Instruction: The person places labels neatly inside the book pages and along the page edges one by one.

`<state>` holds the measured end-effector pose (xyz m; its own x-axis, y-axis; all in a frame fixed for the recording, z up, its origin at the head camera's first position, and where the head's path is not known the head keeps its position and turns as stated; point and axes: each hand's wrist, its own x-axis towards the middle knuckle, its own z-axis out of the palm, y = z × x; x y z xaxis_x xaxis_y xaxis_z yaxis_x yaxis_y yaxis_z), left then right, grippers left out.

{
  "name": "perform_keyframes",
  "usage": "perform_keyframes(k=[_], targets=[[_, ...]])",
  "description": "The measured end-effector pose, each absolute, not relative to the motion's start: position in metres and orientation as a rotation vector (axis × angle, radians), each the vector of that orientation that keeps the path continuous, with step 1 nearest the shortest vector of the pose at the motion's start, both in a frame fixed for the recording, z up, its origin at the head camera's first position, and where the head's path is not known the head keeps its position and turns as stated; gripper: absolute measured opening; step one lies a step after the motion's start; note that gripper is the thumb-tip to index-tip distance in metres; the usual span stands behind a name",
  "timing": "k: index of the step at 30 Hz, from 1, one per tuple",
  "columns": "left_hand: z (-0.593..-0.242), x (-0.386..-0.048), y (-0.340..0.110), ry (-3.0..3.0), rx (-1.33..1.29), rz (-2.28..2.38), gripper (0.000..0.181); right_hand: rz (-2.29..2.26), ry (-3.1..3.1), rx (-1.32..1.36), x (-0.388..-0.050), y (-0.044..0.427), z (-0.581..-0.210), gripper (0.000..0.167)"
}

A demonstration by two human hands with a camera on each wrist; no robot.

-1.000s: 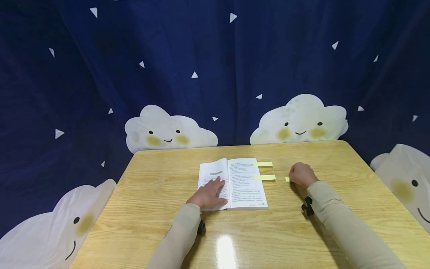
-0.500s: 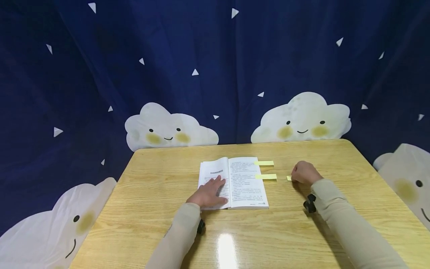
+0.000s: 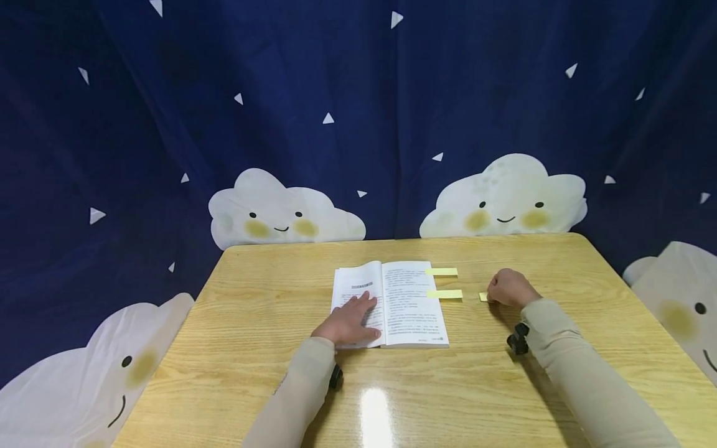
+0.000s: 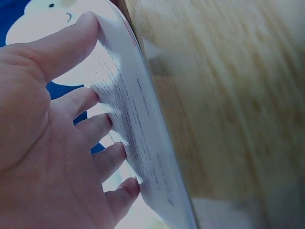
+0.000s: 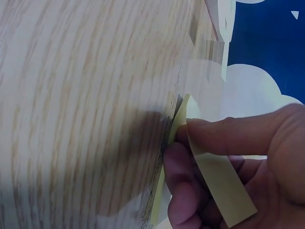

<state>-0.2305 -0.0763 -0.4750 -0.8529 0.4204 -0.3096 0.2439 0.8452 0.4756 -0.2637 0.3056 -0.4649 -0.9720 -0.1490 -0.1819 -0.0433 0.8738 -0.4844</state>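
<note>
Wooden surface (image 3: pixel 252 298): left hand (image 3: pixel 347 322) lies spread on a book (image 3: pixel 413 314), right hand (image 3: pixel 511 289) pinches a yellow strip (image 5: pixel 223 188) — likely light, limp, best held near one end.

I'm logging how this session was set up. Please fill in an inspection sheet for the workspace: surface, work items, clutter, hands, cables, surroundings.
Surface: wooden table, with a bright reflection toward the person.
Work items: open book; upper tab and lower tab, both yellow, stick out past its right edge.
Clutter: nothing seen.
Hands: left hand rests on the left page; right hand pinches a yellow strip, beside the book.
Cables: nothing seen.
Surroundings: dark blue curtain behind the table, patterned with smiling clouds and white triangles.
</note>
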Motion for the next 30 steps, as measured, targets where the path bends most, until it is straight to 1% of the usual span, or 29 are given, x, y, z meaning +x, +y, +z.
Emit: perform_keyframes(k=[18, 20, 24, 30], targets=[[-0.476, -0.231, -0.076, 2.617, 0.507, 0.611, 0.077, -0.784, 2.804, -0.133, -0.264, 0.310, -0.466, 0.035], [-0.476, -0.231, -0.076, 2.619, 0.511, 0.609, 0.076, -0.825, 2.785, -0.115, -0.261, 0.310, -0.467, 0.030], [-0.477, -0.230, -0.076, 2.614, 0.512, 0.602, 0.076, -0.909, 2.753, -0.069, -0.252, 0.310, -0.470, 0.014], [-0.478, -0.230, -0.077, 2.622, 0.508, 0.592, 0.076, -1.001, 2.786, -0.045, -0.242, 0.310, -0.470, 0.018]])
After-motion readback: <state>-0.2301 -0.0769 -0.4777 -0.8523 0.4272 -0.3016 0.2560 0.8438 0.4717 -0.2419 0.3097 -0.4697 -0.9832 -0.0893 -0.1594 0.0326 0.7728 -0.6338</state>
